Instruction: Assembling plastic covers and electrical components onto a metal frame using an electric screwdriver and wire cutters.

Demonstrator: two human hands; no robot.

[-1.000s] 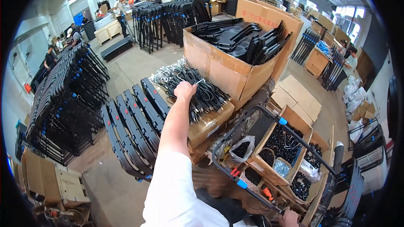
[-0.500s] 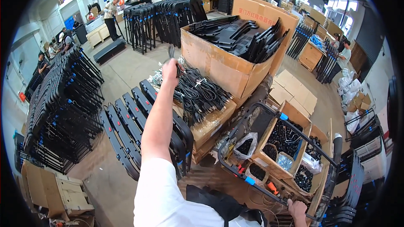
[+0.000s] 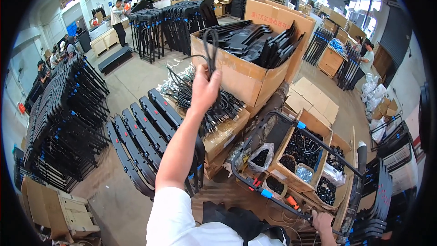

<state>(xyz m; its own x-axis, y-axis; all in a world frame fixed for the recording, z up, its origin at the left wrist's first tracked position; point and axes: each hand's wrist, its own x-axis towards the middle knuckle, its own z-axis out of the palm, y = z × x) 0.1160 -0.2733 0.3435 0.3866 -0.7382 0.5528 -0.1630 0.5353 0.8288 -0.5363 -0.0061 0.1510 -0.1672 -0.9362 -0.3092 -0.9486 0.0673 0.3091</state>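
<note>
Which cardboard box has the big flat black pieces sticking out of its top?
The tall open cardboard box just behind the raised left hand. The smaller boxes on the cart hold only little black parts, nothing poking above the rim.

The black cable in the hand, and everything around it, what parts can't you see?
- Head view: left hand hides the middle of the black cable it grips.
- Head view: right hand is cut by the lower edge; its fingers wrap the cart's black bar.
- Far workers by the folded racks are too small.
</note>
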